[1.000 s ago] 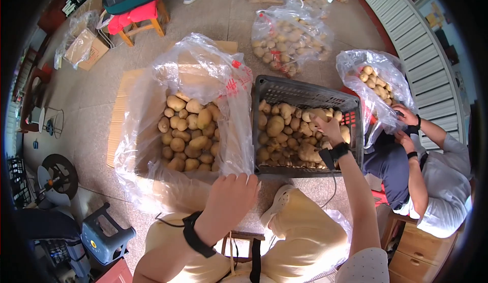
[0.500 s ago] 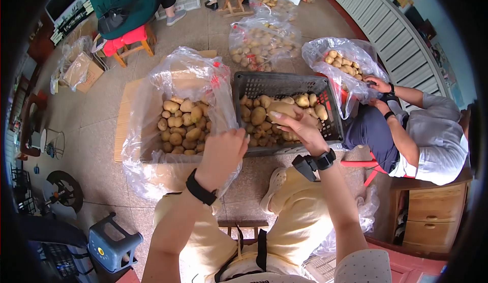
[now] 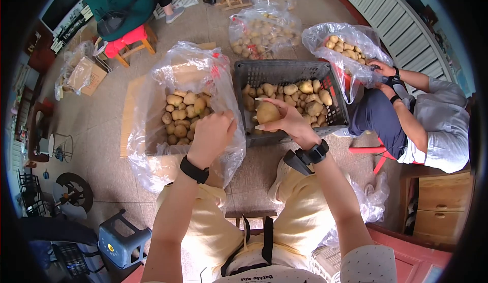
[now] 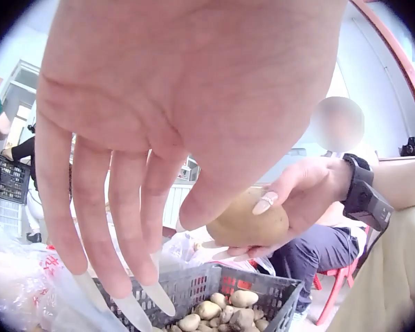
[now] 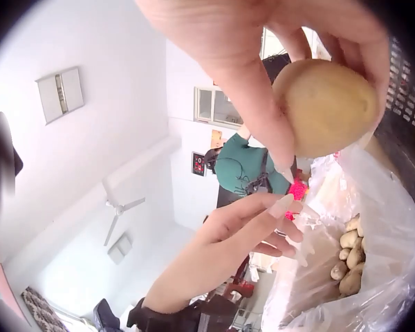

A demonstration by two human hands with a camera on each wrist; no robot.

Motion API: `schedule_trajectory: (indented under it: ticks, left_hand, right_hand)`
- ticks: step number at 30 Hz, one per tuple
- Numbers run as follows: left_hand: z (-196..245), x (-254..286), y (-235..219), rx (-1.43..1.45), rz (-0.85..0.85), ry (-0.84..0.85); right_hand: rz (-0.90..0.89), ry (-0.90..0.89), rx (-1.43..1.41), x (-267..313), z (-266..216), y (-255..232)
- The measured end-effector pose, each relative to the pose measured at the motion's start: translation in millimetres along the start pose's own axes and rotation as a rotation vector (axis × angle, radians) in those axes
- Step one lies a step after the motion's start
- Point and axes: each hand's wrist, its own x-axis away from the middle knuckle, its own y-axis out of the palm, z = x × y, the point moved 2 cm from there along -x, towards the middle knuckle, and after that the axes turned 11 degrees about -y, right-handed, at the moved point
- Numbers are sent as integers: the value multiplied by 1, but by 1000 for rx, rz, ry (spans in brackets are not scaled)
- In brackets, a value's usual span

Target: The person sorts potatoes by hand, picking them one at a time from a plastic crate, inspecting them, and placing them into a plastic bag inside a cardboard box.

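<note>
A large potato (image 3: 268,112) is gripped in the right hand (image 3: 292,124) over the near left part of the black crate (image 3: 284,68). The right wrist view shows the same potato (image 5: 332,107) between thumb and fingers. The left hand (image 3: 212,134) is over the near right edge of the plastic-lined carton (image 3: 152,115), holding nothing. Its fingers hang down, loosely extended, in the left wrist view (image 4: 124,173). Potatoes lie in the carton (image 3: 181,130) and in the crate (image 3: 315,109).
Right of the crate, a seated person (image 3: 437,125) handles a bag of potatoes (image 3: 348,49). More bagged potatoes (image 3: 264,34) stand behind the crate. A blue stool (image 3: 122,240) is at lower left, and a wooden cabinet (image 3: 442,204) at lower right.
The right hand has come from deep in the crate towards the left hand, lifting out the large potato. The left hand has shifted slightly up and left over the carton's edge.
</note>
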Motion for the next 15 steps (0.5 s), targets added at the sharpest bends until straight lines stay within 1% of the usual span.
schedule_trajectory:
  ticks: [2,4,8,11,13,15]
  left_hand:
    - [2,-1,1,4,-5,3]
    - [3,-2,2,-2,-24,-6]
    - [3,-4,4,-12,-29,-2]
    - [3,-4,5,-22,-32,-4]
    - [3,-4,3,4,-42,-23]
    - [4,-4,2,19,-31,-19]
  right_hand:
    - [-22,27,12,1,-2,1]
    - [0,10,-41,-1,1,1]
    - [-23,17,-123,1,-5,2]
    - [-34,41,-142,1,-3,1]
    - [-76,101,-222,1,-3,2]
    - [-67,112,-233,2,-5,3]
